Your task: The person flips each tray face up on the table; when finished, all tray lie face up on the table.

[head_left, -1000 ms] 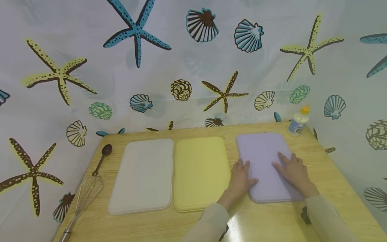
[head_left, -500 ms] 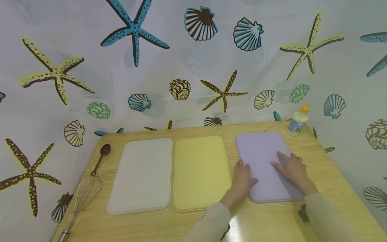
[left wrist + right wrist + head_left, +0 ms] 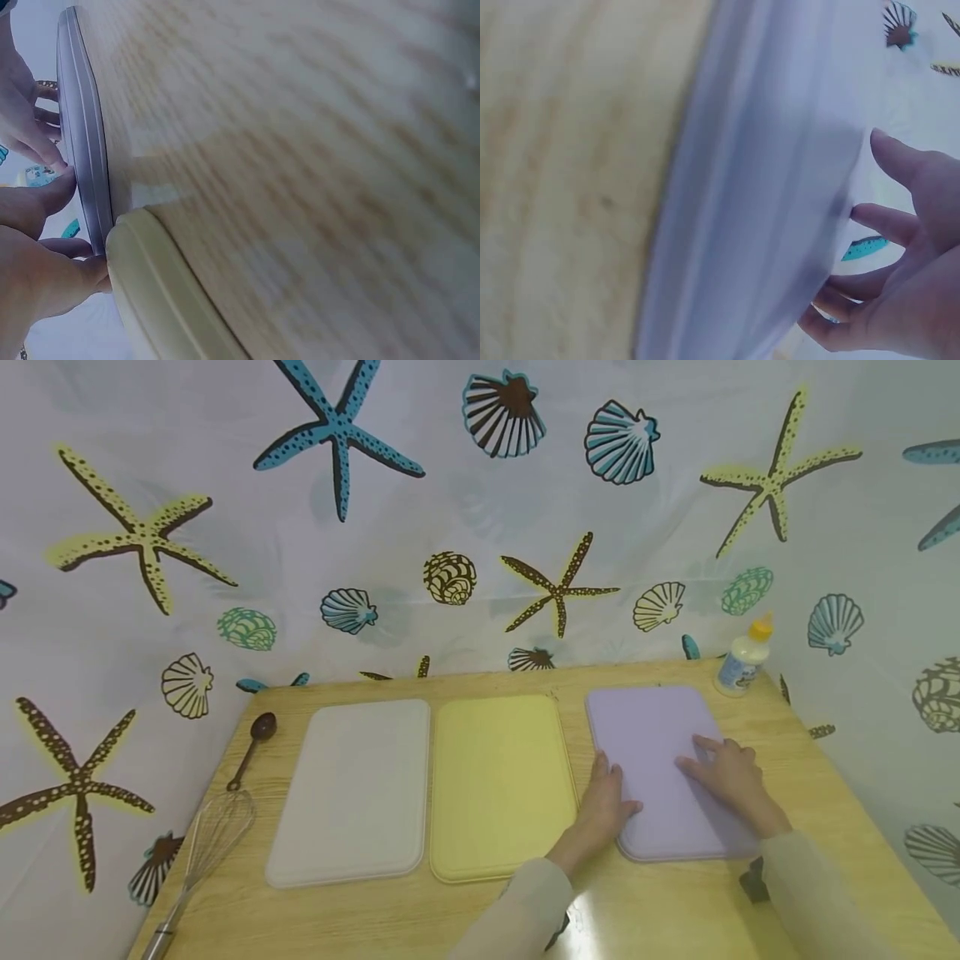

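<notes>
A lilac rectangular board [image 3: 652,727] with rounded corners lies on the right part of the table. My left hand [image 3: 597,814] lies along its left edge, thumb on the top face and fingers by the side, in the gap beside the yellow board [image 3: 498,793]. On the right half of the lilac board, my right hand [image 3: 727,777] rests with fingertips on the surface. The right wrist view shows the fingers [image 3: 885,221] of that hand loosely bent and apart. From the left wrist, the lilac board's layered edge [image 3: 86,127] shows side on, flat on the wood.
Left of the yellow board lies a white board [image 3: 352,793] of similar shape. A dark spoon [image 3: 262,728] and a wire whisk [image 3: 213,839] lie along the left table edge. A bottle with an orange cap [image 3: 742,660] stands at the back right, near the patterned curtain [image 3: 420,527].
The fingers of my right hand have drawn slightly closer together on the lilac board. My left hand stays at its left edge, and the boards have not visibly moved.
</notes>
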`<action>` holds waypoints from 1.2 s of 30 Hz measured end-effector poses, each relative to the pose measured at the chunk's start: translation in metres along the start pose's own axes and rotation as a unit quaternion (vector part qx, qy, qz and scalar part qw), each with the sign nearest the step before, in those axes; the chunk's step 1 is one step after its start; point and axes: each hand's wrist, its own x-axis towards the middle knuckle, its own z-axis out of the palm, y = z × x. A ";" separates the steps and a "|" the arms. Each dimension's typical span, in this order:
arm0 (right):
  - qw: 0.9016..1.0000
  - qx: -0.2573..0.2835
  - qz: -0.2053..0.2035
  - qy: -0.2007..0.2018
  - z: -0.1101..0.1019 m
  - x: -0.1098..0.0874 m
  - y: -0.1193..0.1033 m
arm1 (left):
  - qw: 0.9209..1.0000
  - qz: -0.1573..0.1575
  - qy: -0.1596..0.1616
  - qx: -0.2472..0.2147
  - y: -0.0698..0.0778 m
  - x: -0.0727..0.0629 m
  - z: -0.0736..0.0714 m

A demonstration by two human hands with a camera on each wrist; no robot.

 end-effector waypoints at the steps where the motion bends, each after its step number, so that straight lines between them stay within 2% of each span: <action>1: 1.000 0.015 0.004 -0.004 -0.001 0.001 0.002 | 1.000 0.002 0.000 0.002 0.000 0.000 0.000; 7: 0.992 0.120 0.034 -0.013 -0.013 0.005 0.014 | 1.000 0.024 0.007 0.019 0.000 0.001 0.001; 13: 0.981 0.184 0.057 0.011 -0.021 0.004 0.025 | 1.000 0.013 -0.002 0.016 0.000 0.004 -0.002; 15: 0.980 0.191 0.059 0.017 -0.022 0.002 0.028 | 1.000 0.009 -0.008 0.010 0.000 0.004 -0.003; 23: 0.983 0.171 0.053 0.031 -0.025 -0.003 0.033 | 1.000 0.006 -0.021 -0.016 0.001 0.001 -0.007; 28: 0.981 0.183 0.066 -0.002 -0.032 -0.004 0.038 | 1.000 0.006 -0.023 -0.019 0.002 -0.001 -0.010; 33: 0.971 0.217 0.089 -0.042 -0.040 0.002 0.049 | 0.999 0.011 -0.031 -0.020 -0.001 0.001 -0.008; 36: 0.968 0.231 0.083 -0.052 -0.047 0.005 0.050 | 0.999 0.020 -0.033 -0.013 -0.004 0.003 -0.008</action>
